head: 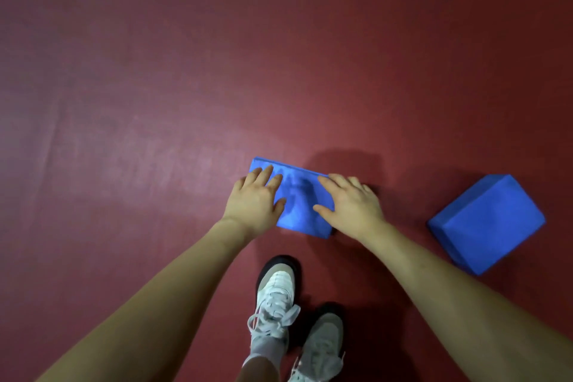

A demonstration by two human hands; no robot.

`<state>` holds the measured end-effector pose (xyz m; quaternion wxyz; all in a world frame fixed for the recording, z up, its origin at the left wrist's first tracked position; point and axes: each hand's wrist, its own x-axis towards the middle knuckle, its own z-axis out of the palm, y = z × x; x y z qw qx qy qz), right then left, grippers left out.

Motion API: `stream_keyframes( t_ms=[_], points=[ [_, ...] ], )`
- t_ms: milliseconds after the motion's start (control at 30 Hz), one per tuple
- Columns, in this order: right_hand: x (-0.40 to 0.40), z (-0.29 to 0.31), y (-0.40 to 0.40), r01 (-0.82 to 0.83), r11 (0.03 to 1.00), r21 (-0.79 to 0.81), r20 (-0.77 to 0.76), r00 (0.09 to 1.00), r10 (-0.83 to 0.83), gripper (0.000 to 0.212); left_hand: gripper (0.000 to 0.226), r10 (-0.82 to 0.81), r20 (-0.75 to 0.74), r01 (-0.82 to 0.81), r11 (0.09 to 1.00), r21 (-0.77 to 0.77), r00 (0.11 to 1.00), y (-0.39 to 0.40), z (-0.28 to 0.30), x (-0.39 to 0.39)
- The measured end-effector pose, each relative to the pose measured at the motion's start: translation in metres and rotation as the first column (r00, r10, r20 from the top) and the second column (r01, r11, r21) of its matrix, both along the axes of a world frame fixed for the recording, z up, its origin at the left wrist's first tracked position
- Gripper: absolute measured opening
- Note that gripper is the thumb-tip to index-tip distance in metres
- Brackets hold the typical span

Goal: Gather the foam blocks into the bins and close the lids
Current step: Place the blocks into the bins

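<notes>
A blue foam block (296, 205) lies flat on the dark red floor in front of my feet. My left hand (255, 200) rests on its left end with fingers spread over the top. My right hand (352, 203) lies over its right end, fingers reaching past the far right corner and thumb on the top face. A second blue foam block (486, 223) lies apart on the floor to the right, turned at an angle. No bin shows in this view.
My two shoes (276, 298) stand just below the nearer block. The dark red floor (155, 87) stretches away on all sides.
</notes>
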<state>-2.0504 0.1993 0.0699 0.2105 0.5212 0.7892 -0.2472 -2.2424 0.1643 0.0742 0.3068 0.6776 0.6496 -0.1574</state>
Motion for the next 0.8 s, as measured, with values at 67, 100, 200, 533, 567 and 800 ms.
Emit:
stream_keyframes(
  t_ms=[67,100,200,533,567,800],
  points=[
    [0.003,-0.039,0.002,0.048,0.999,-0.006,-0.01,0.999,-0.048,0.071,0.06,-0.013,-0.015,0.013,1.0,-0.013,1.0,0.004,-0.036,0.003],
    [0.003,-0.056,0.003,0.072,0.997,-0.013,-0.014,0.997,-0.072,0.076,0.062,-0.026,-0.023,0.026,1.0,-0.015,0.999,0.007,-0.052,0.004],
    [0.002,-0.097,0.0,0.139,0.988,-0.07,0.021,0.99,-0.138,0.099,0.069,-0.012,0.002,0.012,1.0,-0.018,1.0,0.013,-0.087,0.008],
    [-0.005,-0.133,-0.033,0.228,0.974,0.011,0.009,0.974,-0.228,0.118,0.083,-0.021,0.014,0.021,1.0,0.015,1.0,0.002,-0.125,0.012],
    [-0.004,-0.129,-0.041,0.235,0.971,0.049,-0.017,0.972,-0.235,0.118,0.081,0.009,0.04,-0.011,0.999,0.036,0.999,-0.005,-0.119,0.013],
    [0.017,-0.113,-0.088,0.243,0.924,0.296,-0.201,0.961,-0.188,0.081,0.069,-0.064,0.098,0.043,0.978,0.203,0.993,-0.067,-0.094,0.01]
  ],
)
